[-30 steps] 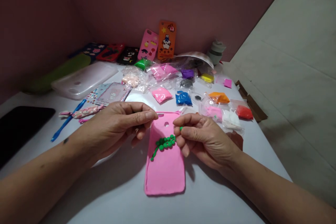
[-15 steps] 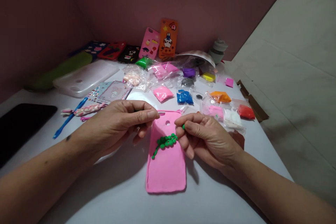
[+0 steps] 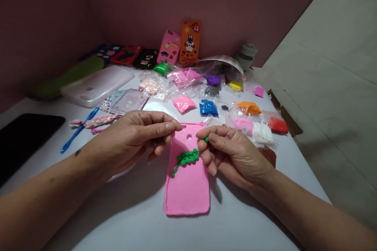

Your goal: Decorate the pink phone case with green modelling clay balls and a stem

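Observation:
In front of me a phone case covered in pink clay lies flat on the table. Small green clay balls form a leaf-like cluster with a short stem across its upper half. My right hand, by the case's upper right edge, pinches a bit of green clay between thumb and fingers. Thumb and index finger of my left hand are pressed together over the case's upper left corner; what they hold, if anything, I cannot make out.
Bags of coloured clay, among them a blue one and an orange one, spread behind the case. Decorated phone cases stand at the wall. Leftward lie a clear case, a blue tool and a black phone-like slab.
Hardly anything differs. The whole view has shifted slightly, and both hands keep their pinched poses above the pink case.

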{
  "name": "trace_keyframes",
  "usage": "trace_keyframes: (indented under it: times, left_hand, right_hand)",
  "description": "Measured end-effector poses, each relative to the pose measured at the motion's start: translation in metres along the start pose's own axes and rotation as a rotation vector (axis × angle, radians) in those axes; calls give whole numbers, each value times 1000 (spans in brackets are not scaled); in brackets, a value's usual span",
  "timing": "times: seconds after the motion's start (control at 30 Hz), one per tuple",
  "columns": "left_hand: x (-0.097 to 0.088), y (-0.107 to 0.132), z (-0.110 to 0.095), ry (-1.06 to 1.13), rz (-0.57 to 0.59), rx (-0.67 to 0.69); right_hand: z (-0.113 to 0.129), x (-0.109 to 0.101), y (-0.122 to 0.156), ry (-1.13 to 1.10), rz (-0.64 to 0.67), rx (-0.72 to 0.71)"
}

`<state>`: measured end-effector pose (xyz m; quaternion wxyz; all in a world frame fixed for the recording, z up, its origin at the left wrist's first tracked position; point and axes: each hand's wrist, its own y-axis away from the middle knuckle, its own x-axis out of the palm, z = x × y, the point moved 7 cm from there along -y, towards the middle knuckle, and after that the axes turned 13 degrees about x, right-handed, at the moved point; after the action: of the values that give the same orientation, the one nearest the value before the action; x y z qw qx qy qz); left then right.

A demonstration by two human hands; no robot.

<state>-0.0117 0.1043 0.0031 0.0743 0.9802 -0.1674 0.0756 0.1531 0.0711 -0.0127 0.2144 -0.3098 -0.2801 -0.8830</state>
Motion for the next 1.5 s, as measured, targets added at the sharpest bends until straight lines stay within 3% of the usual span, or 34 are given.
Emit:
trace_keyframes:
  times: [0.3,0.5,0.77,1.0,1.3,1.5]
  left_hand:
    - [1,0,-1,-34,-18,-2]
    - [3,1,-1,-112,54,48]
    - [0,4,0,-281,113,114]
    - [1,6,0,-354,92,121]
    - [17,13,-14,-486,117,279]
    - [28,22,-8,-552,132,303]
  right_hand:
    - [0,1,1,18,-1,9]
    - [1,0,1,43,-31,-20]
    - [-2,-1,1,19,-10,14]
    - [1,0,0,0,56,-39]
    - [-4,1,1,45,41,-26]
    - [-6,4,2,147,-11,-30]
